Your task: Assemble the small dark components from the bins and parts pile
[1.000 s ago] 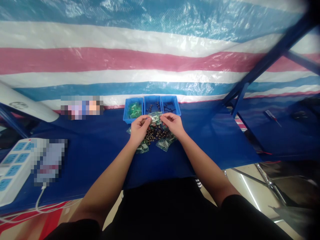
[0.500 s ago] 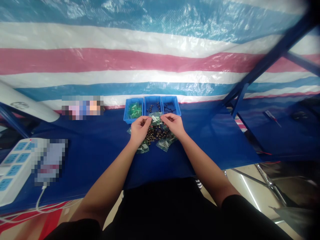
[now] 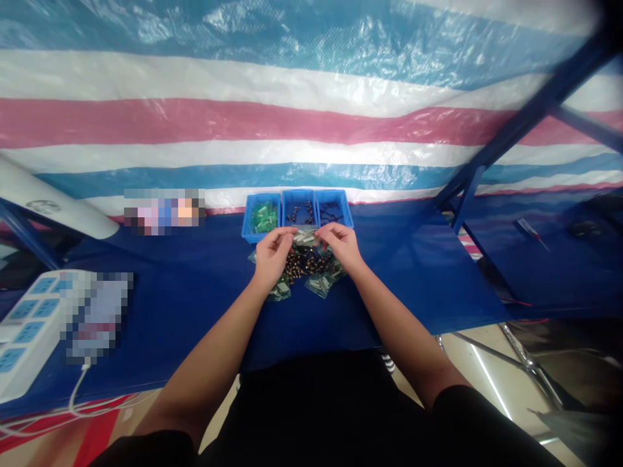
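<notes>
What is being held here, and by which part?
A small clear bag, pinched at its opposite ends by the left hand and right hand.

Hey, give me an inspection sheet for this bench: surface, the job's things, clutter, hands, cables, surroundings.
Surface: table under a blue cloth.
Job's things: small clear bag held between both hands; pile of bags and small dark parts beneath it; three blue bins behind, the left one holding green parts.
Clutter: white power strip at the left edge.
Hands: left hand and right hand both pinch the bag.
Cables: white cable hangs from the power strip; red wire far right.
Surroundings: striped tarp behind; blue frame to the right.
</notes>
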`<state>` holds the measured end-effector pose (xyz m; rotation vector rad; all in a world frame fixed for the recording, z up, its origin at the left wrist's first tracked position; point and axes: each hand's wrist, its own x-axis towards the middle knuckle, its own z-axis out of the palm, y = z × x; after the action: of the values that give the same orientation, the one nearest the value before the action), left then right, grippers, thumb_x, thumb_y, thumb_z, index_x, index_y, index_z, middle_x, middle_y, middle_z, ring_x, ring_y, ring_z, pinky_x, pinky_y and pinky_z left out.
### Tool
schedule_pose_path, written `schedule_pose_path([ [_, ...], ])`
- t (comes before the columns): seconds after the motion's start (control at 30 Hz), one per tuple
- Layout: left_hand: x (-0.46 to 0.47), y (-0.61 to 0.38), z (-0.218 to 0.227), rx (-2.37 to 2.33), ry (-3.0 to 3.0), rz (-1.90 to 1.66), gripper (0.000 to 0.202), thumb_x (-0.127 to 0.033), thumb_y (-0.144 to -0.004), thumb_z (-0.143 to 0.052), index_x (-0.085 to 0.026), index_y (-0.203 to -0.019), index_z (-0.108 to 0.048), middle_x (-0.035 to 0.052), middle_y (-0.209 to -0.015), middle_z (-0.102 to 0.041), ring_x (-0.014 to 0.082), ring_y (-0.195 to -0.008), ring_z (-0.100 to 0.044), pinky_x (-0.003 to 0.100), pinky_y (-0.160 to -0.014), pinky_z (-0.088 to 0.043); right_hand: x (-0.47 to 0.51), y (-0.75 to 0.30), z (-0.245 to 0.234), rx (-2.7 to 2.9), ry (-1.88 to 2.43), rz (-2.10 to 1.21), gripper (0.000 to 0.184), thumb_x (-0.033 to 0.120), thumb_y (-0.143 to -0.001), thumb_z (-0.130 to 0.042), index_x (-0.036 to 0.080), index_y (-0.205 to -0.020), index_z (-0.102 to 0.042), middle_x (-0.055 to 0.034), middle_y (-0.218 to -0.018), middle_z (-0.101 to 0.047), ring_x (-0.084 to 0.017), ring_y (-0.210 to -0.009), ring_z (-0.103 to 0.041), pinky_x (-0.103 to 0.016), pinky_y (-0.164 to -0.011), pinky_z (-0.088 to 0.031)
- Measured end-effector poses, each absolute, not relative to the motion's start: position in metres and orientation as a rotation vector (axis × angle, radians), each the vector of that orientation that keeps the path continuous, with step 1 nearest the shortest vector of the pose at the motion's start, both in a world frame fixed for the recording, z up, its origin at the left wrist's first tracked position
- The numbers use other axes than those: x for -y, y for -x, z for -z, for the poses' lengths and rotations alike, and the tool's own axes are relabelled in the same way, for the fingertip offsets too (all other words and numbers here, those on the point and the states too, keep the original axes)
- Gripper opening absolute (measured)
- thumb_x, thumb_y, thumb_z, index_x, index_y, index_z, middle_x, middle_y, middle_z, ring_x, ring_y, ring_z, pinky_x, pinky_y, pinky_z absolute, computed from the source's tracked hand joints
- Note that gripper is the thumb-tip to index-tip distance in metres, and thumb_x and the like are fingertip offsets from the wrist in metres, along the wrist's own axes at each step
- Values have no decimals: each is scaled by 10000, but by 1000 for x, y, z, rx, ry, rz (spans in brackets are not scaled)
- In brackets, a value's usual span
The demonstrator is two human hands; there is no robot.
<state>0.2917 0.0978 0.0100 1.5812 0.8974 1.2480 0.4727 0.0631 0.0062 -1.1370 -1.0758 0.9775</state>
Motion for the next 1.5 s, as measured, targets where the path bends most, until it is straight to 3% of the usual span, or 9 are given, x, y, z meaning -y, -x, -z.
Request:
schedule_pose_path([
  [0.17,-100,-294,-3,-949,-1596,-1241,239,-357,-822,-703,-178,-979,-711,65,-908,-730,155,-761,-671,265,-696,-536,-67,-472,4,1109,1117,-913,275,414,-738,-742,209,-910,-676,-37,-915,-718,-150,-754,-663,-282,-657,-540],
  [0.47,-99,-292,-6,-927,-1634,-1164,216,-352,-828,-695,-185,-962,-724,36,-795,-709,136,-639,-648,255,-628,-529,-66,-471,4,1128,1119,-871,245,392,-749,-741,208,-901,-684,-45,-904,-726,-168,-824,-681,-328,-779,-558],
  [0.73,-103,-291,-9,-974,-1552,-1228,259,-375,-829,-695,-170,-985,-725,52,-818,-725,143,-653,-671,235,-569,-510,-64,-470,-4,1098,1165,-935,349,505,-796,-674,211,-984,-675,-37,-876,-729,-146,-654,-674,-288,-605,-541],
  [0.93,-122,-276,-10,-1077,-1424,-1438,413,-407,-882,-616,-217,-1249,-615,22,-789,-694,115,-522,-636,220,-457,-434,-64,-469,-3,1124,1197,-929,319,495,-822,-642,203,-942,-682,-41,-827,-729,-140,-638,-659,-279,-599,-528],
  [1.03,-135,-260,-7,-1296,-1510,-1334,330,-375,-874,-608,-199,-1142,-683,-10,-625,-649,117,-425,-552,254,-478,-450,-63,-470,-1,1158,1209,-911,298,473,-840,-622,200,-945,-685,-26,-756,-708,-133,-607,-632,-279,-601,-520],
  [1.2,-143,-246,-7,-1524,-1659,-1442,179,-280,-858,-587,-191,-928,-725,49,-847,-734,199,-753,-664,304,-725,-504,-61,-475,2,1429,1367,-731,228,395,-857,-600,215,-940,-713,1,-675,-670,-131,-581,-592,-275,-603,-480],
  [1.3,-136,-252,-11,-1546,-1731,-1393,187,-271,-877,-560,-189,-929,-720,43,-824,-735,183,-696,-646,292,-716,-481,-60,-478,4,1719,1473,-596,169,316,-833,-627,237,-938,-734,7,-681,-677,-142,-609,-607,-276,-621,-460],
  [1.5,-117,-266,-23,-1583,-1950,-1367,209,-289,-894,-539,-189,-931,-718,11,-722,-693,136,-554,-557,267,-665,-446,-58,-472,3,1990,1708,-416,289,290,-843,-620,242,-1111,-720,-43,-857,-735,-187,-744,-649,-282,-651,-468],
])
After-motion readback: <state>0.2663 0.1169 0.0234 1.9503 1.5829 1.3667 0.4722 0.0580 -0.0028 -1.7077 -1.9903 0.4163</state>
